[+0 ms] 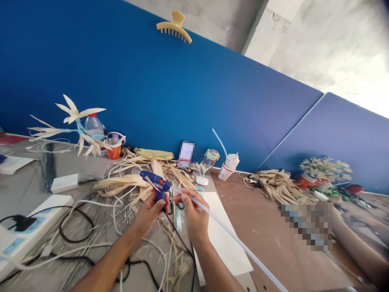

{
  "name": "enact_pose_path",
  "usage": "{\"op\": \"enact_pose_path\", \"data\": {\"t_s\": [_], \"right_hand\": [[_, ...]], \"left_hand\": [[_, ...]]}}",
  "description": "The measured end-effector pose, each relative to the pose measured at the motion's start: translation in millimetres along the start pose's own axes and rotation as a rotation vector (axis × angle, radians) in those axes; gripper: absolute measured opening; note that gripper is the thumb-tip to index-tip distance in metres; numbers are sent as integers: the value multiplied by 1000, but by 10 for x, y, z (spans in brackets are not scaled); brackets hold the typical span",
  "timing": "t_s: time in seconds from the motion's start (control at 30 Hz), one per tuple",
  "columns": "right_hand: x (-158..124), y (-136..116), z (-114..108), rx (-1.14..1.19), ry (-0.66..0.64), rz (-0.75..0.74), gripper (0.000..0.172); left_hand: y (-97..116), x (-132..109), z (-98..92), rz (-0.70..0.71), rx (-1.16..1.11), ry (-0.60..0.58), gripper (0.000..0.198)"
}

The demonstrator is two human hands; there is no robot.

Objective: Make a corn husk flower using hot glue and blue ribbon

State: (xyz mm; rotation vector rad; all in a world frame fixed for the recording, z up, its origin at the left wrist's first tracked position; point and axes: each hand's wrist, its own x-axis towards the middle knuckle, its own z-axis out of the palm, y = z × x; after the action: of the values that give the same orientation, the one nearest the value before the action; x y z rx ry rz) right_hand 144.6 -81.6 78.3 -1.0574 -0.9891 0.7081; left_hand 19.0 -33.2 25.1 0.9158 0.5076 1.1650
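Note:
A blue hot glue gun [155, 183] is gripped by its handle in my left hand [154, 209], its nozzle pointing left and away. My right hand [194, 215] pinches a long translucent glue stick [226, 231] close to the gun's back end. That stick runs down to the right past the lower edge of the view. Its front tip meets the rear of the gun; how far in it sits, I cannot tell. Below the gun hangs its black cord [180, 239]. Dried husk strips [121, 182] lie around and behind the gun.
On the left stand a white power strip [36, 219] with tangled cables and a husk flower [75, 117]. A phone [186, 154], a jar [211, 158] and a paper cup [227, 168] line the blue partition [152, 89]. White paper [226, 247] lies right; another person's arm [355, 235] works beyond.

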Motion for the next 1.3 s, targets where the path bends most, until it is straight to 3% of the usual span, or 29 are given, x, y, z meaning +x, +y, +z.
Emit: {"op": "enact_pose_path", "data": {"t_s": [0.1, 0.2, 0.7, 0.97, 1.3], "right_hand": [[-32, 53, 59, 245, 55, 179, 20], [-33, 75, 84, 292, 54, 203, 22], [-26, 60, 131, 244, -39, 60, 15], [-61, 127, 139, 160, 1, -25, 16], [-69, 32, 238, 610, 70, 325, 20]], "left_hand": [[-37, 8, -28, 32, 98, -29, 24], [-57, 14, -44, 40, 155, -19, 26], [-56, -9, -37, -28, 161, -46, 38], [-99, 0, -62, -16, 168, -102, 38], [-96, 8, -29, 64, 233, 11, 39]]}}
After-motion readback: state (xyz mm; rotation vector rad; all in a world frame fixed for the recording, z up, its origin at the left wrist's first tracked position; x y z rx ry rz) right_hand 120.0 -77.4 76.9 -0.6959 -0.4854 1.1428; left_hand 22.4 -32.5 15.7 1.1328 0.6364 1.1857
